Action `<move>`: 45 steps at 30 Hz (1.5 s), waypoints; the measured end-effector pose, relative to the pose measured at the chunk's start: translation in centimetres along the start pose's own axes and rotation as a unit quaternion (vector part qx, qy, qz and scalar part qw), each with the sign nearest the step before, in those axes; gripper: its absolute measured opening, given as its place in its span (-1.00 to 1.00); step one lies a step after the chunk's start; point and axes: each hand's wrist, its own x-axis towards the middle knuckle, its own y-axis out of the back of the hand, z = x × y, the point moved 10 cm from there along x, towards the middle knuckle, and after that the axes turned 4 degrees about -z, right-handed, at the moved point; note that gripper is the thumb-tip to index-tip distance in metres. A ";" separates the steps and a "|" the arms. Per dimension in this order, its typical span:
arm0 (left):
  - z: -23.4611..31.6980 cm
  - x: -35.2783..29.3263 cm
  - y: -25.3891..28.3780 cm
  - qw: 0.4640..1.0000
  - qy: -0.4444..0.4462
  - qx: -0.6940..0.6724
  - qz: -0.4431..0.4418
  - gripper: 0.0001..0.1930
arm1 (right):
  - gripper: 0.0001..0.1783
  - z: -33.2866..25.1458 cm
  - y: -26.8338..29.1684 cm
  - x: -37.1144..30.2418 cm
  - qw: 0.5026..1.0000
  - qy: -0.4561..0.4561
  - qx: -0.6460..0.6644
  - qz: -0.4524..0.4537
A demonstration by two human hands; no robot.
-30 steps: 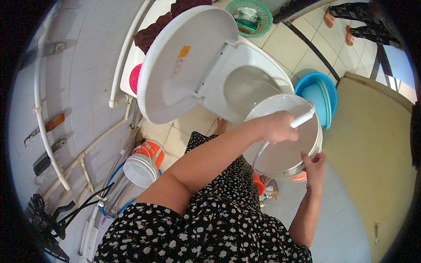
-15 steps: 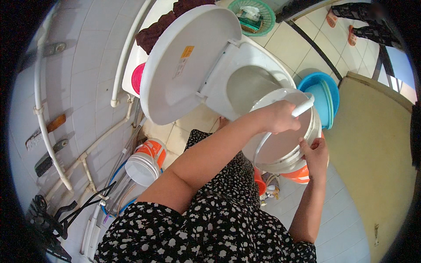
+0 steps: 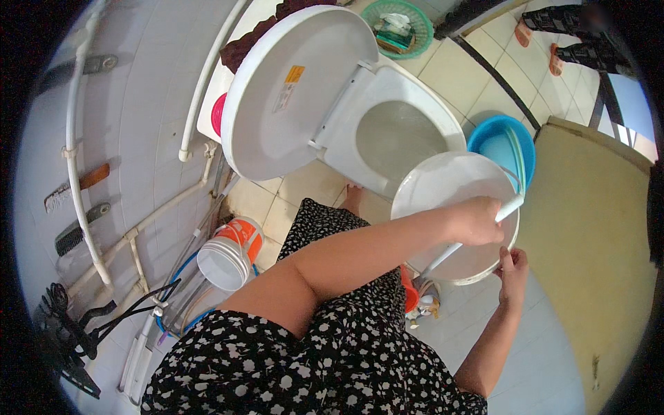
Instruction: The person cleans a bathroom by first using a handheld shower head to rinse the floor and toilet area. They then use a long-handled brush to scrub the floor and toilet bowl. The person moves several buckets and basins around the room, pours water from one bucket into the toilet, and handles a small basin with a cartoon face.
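Note:
My left hand (image 3: 476, 221) reaches across in front of me and is closed around a white rod-like handle (image 3: 510, 206) that slants down into a white bucket (image 3: 449, 200). The bucket hangs tilted just in front of the open toilet bowl (image 3: 398, 138), its mouth facing me. At the bucket's lower right rim, my right hand (image 3: 512, 268) grips the edge with its fingers. The raised toilet lid (image 3: 290, 90) stands to the left.
A blue basin (image 3: 501, 145) sits on the tiled floor behind the bucket, a green basket (image 3: 398, 28) beyond the toilet. An orange-and-white pail (image 3: 232, 252), pipes and brushes (image 3: 76, 187) line the left wall. A yellow door (image 3: 595, 242) stands right. Another person's sandalled feet (image 3: 567, 34) are at the top right.
The bucket has dropped back a little from the bowl's rim toward me. Both hands keep the same holds.

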 end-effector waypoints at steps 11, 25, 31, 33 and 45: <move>-0.6 0.4 -0.5 1.000 0.011 -0.004 -0.008 -0.80 | -0.63 0.9 1.2 -0.5 1.000 -0.016 -0.002 0.004; -1.6 -1.1 4.4 0.996 0.015 -0.048 0.078 -0.79 | -0.46 -5.7 -3.6 1.2 0.990 0.045 -0.133 -0.015; -1.5 -0.5 4.8 0.993 -0.006 -0.075 0.089 -0.77 | -0.48 -7.6 -4.4 1.7 0.990 0.034 -0.135 -0.032; -0.9 -0.6 5.4 0.990 -0.022 -0.084 0.107 -0.76 | -0.49 -8.6 -5.0 1.7 0.985 0.037 -0.162 -0.044; -1.2 -0.4 7.9 0.951 -0.054 0.091 0.291 -0.70 | -0.67 -10.5 -10.0 1.2 0.989 -0.029 0.003 -0.148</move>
